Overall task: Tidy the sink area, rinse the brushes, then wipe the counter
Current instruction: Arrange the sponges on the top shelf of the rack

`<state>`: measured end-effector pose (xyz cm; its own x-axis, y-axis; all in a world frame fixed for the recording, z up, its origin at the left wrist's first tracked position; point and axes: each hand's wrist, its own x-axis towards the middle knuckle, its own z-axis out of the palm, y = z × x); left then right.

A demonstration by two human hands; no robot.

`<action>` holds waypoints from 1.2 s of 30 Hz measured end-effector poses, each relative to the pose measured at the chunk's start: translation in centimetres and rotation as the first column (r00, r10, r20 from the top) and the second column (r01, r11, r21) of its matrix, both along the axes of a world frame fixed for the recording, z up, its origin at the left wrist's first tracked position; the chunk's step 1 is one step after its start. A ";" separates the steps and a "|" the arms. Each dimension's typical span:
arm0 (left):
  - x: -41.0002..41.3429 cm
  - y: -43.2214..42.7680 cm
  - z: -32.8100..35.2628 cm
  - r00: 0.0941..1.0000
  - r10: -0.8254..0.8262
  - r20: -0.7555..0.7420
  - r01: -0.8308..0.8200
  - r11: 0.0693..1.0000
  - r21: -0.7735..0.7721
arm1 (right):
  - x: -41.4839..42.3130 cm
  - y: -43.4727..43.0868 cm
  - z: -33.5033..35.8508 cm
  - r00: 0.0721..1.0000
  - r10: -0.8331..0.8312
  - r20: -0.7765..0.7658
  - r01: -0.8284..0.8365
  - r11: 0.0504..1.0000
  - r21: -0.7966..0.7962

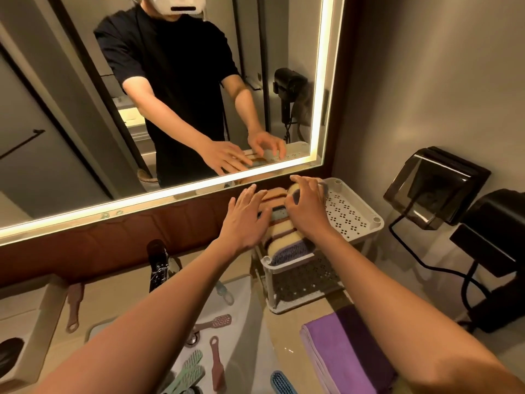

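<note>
While both arms are stretched forward over the sink (244, 314), the row of sponges (284, 240) on the top tier of the white rack (355, 214) is being squared up between the two hands. The left hand (245, 220) is laid flat with its fingers spread against the left side of the row, apparently as a stop, so that the sponges are kept from sliding off toward the mirror (170, 95). The right hand (308, 207) is curled over the far end of the row, its fingers hooked round the rearmost sponge; whether that sponge is actually pinched or only pushed cannot be told. The sponges are stood on edge, side by side (a packing that seems meant to leave the right half of the perforated tier free). By this judgement the tidying step is in hand.

The brushes (196, 368) are seen lying loose in the sink, below and left of the rack, well apart from both hands and crossed over by the left forearm; one more brown brush (74, 307) is left on the bench (113, 300) farther left of the rack. A folded purple cloth (346, 354) is kept on the bench just in front of the rack, under the right forearm, presumably for the wiping.
</note>
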<state>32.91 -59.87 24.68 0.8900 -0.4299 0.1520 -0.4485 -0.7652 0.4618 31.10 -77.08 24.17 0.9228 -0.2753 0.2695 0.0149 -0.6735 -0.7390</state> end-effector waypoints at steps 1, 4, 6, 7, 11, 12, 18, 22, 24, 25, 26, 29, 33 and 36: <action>-0.2 0.8 0.0 1.000 0.009 -0.005 -0.009 1.000 -0.019 | -0.2 0.9 0.3 1.000 0.021 -0.004 -0.021 1.000 0.008; -0.7 2.9 -0.1 0.999 0.041 -0.028 -0.042 0.998 -0.055 | -0.8 3.5 0.8 0.998 0.062 -0.019 -0.062 0.998 0.020; -1.2 4.5 -0.4 0.997 0.060 -0.045 -0.064 0.995 -0.077 | -1.3 5.5 1.2 0.997 0.074 -0.015 -0.074 0.997 0.013; -1.4 5.2 -0.6 0.996 0.066 -0.055 -0.070 0.994 -0.085 | -1.5 6.4 1.3 0.997 0.079 -0.015 -0.079 0.997 0.004; -1.7 8.1 -1.2 0.992 0.100 -0.081 -0.111 0.983 -0.145 | -1.9 10.0 1.6 0.993 0.121 -0.008 -0.121 0.993 -0.017; -1.8 8.7 -1.4 0.990 0.110 -0.083 -0.122 0.980 -0.159 | -2.0 10.8 1.4 0.990 0.138 0.000 -0.138 0.990 -0.020; -3.1 12.2 -4.2 0.973 0.125 -0.195 -0.170 0.957 -0.234 | -2.9 15.6 -1.4 0.978 0.210 -0.006 -0.209 0.970 -0.125; -3.5 14.1 -6.8 0.957 0.076 -0.279 -0.147 0.959 -0.243 | -3.5 17.4 -4.2 0.965 0.248 -0.085 -0.254 0.965 -0.064; -3.5 15.0 -8.2 0.949 0.076 -0.304 -0.146 0.966 -0.214 | -3.4 17.9 -5.4 0.957 0.258 -0.134 -0.265 0.964 -0.031; -3.3 15.4 -8.8 0.944 0.083 -0.318 -0.154 0.967 -0.204 | -3.3 18.1 -6.1 0.953 0.262 -0.155 -0.268 0.963 -0.022; -3.2 15.7 -9.5 0.939 0.089 -0.331 -0.162 0.967 -0.199 | -3.2 18.3 -6.7 0.949 0.262 -0.175 -0.268 0.963 -0.014; -3.0 16.2 -10.9 0.932 0.099 -0.349 -0.182 0.960 -0.214 | -2.9 18.6 -8.6 0.949 0.232 -0.211 -0.240 0.971 -0.010; -2.4 15.9 -12.9 0.923 0.118 -0.367 -0.224 0.938 -0.264 | -2.2 19.0 -11.3 0.944 0.212 -0.253 -0.220 0.975 -0.003; -2.2 15.8 -14.5 0.915 0.107 -0.388 -0.229 0.931 -0.284 | -1.9 19.1 -13.2 0.939 0.197 -0.281 -0.204 0.979 0.005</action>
